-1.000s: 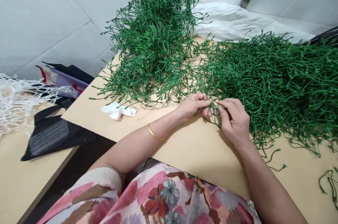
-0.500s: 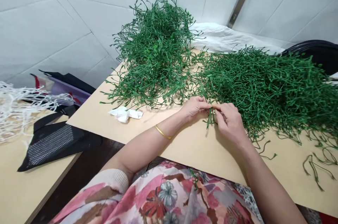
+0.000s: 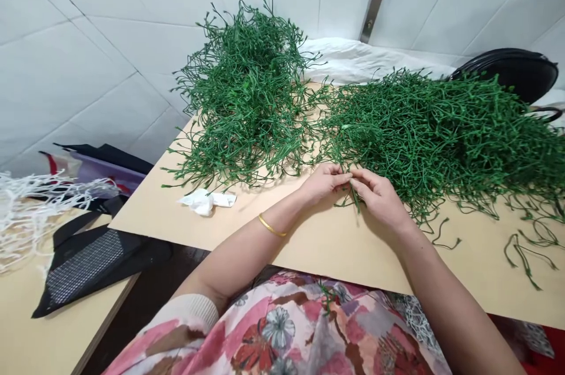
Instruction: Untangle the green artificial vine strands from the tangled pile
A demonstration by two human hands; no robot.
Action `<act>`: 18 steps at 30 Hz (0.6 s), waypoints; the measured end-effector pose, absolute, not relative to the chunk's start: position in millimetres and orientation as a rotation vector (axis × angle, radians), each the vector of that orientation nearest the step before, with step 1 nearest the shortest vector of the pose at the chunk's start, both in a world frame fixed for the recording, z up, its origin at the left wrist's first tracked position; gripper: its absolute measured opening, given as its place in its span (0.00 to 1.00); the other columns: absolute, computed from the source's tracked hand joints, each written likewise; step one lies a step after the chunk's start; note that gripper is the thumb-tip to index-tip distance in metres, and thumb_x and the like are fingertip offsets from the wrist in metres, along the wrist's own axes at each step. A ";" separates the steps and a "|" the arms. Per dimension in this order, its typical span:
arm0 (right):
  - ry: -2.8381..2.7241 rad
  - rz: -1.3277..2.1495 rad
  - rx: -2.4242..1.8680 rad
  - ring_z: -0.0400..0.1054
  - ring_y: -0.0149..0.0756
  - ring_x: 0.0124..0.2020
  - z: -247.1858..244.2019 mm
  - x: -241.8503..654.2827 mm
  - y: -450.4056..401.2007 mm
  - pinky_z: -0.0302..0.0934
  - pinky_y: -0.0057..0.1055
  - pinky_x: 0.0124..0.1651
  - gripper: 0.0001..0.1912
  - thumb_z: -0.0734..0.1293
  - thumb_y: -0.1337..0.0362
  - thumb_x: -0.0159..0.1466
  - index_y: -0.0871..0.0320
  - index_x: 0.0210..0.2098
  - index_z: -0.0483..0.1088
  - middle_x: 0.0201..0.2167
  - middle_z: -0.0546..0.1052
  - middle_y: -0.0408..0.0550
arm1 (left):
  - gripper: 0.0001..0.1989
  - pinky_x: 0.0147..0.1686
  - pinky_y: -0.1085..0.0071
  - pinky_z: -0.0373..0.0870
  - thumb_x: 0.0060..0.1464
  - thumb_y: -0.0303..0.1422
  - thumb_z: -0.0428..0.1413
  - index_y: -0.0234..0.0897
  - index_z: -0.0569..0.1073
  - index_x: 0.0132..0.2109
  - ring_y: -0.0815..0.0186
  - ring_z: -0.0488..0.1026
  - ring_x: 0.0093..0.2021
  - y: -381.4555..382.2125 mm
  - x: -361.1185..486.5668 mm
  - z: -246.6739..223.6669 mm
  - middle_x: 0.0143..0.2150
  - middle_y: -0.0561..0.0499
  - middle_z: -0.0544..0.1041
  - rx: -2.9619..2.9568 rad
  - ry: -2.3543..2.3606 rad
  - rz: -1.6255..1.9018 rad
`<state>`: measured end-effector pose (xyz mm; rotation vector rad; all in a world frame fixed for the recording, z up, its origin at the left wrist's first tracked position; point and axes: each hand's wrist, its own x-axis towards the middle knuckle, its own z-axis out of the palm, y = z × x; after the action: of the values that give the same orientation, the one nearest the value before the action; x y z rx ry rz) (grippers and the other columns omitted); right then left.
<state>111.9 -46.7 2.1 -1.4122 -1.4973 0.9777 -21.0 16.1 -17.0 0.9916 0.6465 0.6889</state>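
Observation:
My left hand (image 3: 324, 182) and my right hand (image 3: 374, 193) meet fingertip to fingertip above the table's front part. Both are closed in a pinch on a small bunch of thin green cords (image 3: 356, 201), whose ends dangle below the fingers. The exact spot of the grip is hidden by the fingertips. Just behind the hands, a big heap of knotted green cords (image 3: 424, 133) spreads to the right. Another tall heap of green cords (image 3: 251, 86) rises at the back left. A few loose green cords (image 3: 525, 257) lie at the right.
On the tan tabletop (image 3: 176, 228) lies a crumpled white tissue (image 3: 202, 202). White cords (image 3: 39, 204) and a black mesh piece (image 3: 86, 260) rest on a second table at left. Behind the heaps are white plastic sheeting (image 3: 348, 57), a black bag (image 3: 512, 72) and the tiled wall.
The view has shifted slightly to the right. Both hands stay together on the cords; my right fingers have straightened a little and now hide more of the pinched spot.

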 end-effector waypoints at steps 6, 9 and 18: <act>-1.128 1.280 -1.365 0.65 0.29 0.24 0.6 118.0 -37.0 0.61 0.29 0.32 0.12 0.67 0.56 0.52 0.58 0.30 0.69 0.22 0.72 0.41 | 0.10 0.22 0.76 0.53 0.41 0.32 0.60 0.30 0.68 0.23 0.78 0.59 0.18 21.7 -25.6 -17.9 0.19 0.54 0.68 1.028 0.648 0.595; -1.023 1.384 -1.328 0.67 0.29 0.24 0.9 119.4 -33.0 0.61 0.29 0.31 0.14 0.70 0.59 0.46 0.58 0.30 0.69 0.21 0.72 0.40 | 0.12 0.23 0.76 0.53 0.40 0.33 0.61 0.30 0.67 0.22 0.78 0.59 0.19 20.6 -25.3 -17.1 0.19 0.54 0.68 0.998 0.679 0.628; -1.297 1.226 -1.359 0.67 0.31 0.24 -1.0 124.1 -31.5 0.60 0.29 0.29 0.09 0.64 0.61 0.54 0.58 0.33 0.69 0.22 0.73 0.43 | 0.12 0.21 0.76 0.55 0.39 0.33 0.62 0.30 0.68 0.24 0.76 0.63 0.19 23.2 -26.2 -14.7 0.21 0.52 0.70 0.944 0.669 0.597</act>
<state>124.1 -31.5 -1.0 -1.3587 -1.2968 1.2260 -26.2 23.2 -14.7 0.9441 0.6694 0.5966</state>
